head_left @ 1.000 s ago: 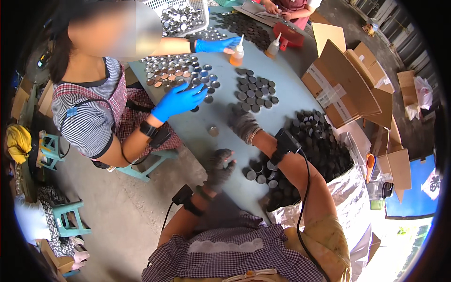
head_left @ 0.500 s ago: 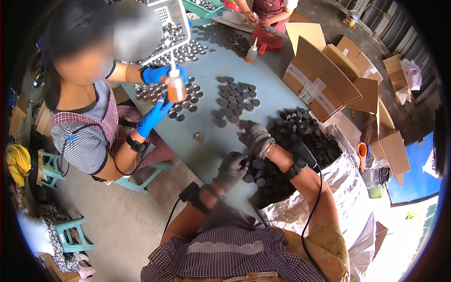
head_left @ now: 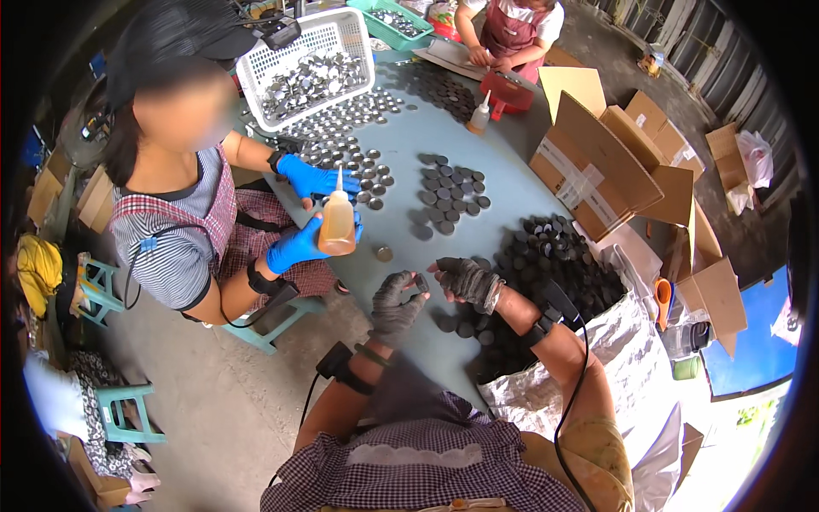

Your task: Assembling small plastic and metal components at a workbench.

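By the tabletop's (head_left: 512, 181) left edge, my left hand (head_left: 396, 309) pinches one dark disc (head_left: 421, 281); the right hand's (head_left: 466, 280) grasp (fingers curled) I cannot tell.

The right hand (head_left: 467, 282) is now nearer the left hand (head_left: 397, 309); a co-worker (head_left: 166, 260) holds the orange bottle (head_left: 338, 226) off the counter (head_left: 512, 164).

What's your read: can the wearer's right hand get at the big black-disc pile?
Probably yes: the right hand is right beside the pile of black discs, with nothing visible between; the cardboard boxes stand beyond it.
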`<state>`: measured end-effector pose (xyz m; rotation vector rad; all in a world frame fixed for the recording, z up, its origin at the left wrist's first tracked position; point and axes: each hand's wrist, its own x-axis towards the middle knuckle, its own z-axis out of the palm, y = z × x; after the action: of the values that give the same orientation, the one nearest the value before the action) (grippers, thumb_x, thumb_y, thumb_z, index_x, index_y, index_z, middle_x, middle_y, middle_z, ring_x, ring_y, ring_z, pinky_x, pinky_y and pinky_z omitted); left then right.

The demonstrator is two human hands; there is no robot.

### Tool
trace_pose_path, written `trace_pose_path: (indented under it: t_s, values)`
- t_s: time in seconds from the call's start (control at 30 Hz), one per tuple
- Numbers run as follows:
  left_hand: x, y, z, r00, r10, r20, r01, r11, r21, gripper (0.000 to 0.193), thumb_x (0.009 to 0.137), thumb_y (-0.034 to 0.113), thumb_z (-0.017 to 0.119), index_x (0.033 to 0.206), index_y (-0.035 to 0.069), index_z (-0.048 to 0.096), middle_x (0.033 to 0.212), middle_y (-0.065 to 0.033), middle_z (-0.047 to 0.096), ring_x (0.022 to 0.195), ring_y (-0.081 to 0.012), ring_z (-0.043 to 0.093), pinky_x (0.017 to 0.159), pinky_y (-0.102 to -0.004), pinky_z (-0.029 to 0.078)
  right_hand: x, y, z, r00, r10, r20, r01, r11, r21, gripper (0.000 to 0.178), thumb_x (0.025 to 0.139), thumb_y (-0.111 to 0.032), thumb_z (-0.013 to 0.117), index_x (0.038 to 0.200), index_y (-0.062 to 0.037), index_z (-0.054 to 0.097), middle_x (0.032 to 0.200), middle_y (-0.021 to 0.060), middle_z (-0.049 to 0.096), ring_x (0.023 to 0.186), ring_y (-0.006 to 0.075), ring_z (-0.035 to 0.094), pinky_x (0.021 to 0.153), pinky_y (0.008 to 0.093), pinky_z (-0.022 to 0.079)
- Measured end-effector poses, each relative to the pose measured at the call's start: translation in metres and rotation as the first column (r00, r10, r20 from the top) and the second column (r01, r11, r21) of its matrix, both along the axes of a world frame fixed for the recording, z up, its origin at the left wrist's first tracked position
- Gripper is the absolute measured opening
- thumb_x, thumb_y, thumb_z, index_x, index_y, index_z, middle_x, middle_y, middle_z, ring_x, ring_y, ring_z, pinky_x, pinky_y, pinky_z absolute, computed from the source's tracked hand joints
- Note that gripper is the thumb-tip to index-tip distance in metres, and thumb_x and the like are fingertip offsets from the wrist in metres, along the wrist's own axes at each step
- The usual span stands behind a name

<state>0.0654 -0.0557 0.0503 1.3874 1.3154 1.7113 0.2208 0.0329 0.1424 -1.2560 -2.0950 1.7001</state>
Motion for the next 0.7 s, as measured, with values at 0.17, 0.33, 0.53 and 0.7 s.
trace_pose_path:
  t_s: [0.17,0.33,0.53,0.7]
  values:
    - [-0.01,-0.002,-0.004,0.999,0.003,-0.051,-0.006,0.998,-0.065,0.044,0.066,-0.001,0.075,0.106,0.0,0.058,0.097,-0.0053,0.059,0.088,-0.014,0.054,0.082,-0.0299,0.046,-0.011,0.002,-0.011,0.999,-0.04,-0.001,0.039,0.999,-0.027,0.028,0.086,-0.014,0.059,0.113,-0.005,0.056,0.081,0.0028,0.063,0.063,0.0083,0.057,0.054,0.022,0.047]
    - [-0.018,-0.002,-0.009,0.991,0.056,-0.123,-0.064,0.996,-0.062,0.044,0.066,0.0,0.075,0.106,0.001,0.058,0.096,-0.0058,0.06,0.087,-0.0153,0.055,0.082,-0.0299,0.047,-0.033,0.008,-0.037,0.997,0.037,-0.062,-0.045,0.99,-0.13,0.026,0.082,-0.015,0.065,0.106,-0.0043,0.059,0.087,0.0034,0.065,0.079,0.0117,0.06,0.066,0.0265,0.051]
    - [-0.027,-0.008,-0.028,0.987,0.153,-0.048,-0.157,0.982,-0.107,0.039,0.068,0.003,0.074,0.104,0.002,0.059,0.095,-0.0079,0.061,0.085,-0.0189,0.057,0.079,-0.0325,0.047,-0.073,0.032,-0.068,0.995,-0.009,0.096,-0.029,0.921,0.389,0.022,0.075,-0.018,0.066,0.09,-0.0021,0.062,0.082,0.0112,0.064,0.075,0.0222,0.062,0.068,0.0328,0.049]
    - [-0.031,-0.015,-0.037,0.921,0.158,-0.357,-0.16,0.987,0.024,0.031,0.072,0.002,0.07,0.101,0.003,0.06,0.095,-0.0106,0.061,0.085,-0.0252,0.059,0.077,-0.0359,0.048,-0.105,0.048,-0.074,0.956,0.139,0.257,-0.28,0.688,0.67,0.018,0.074,-0.021,0.065,0.08,-0.0046,0.061,0.082,0.0175,0.061,0.083,0.0307,0.06,0.073,0.0414,0.047]
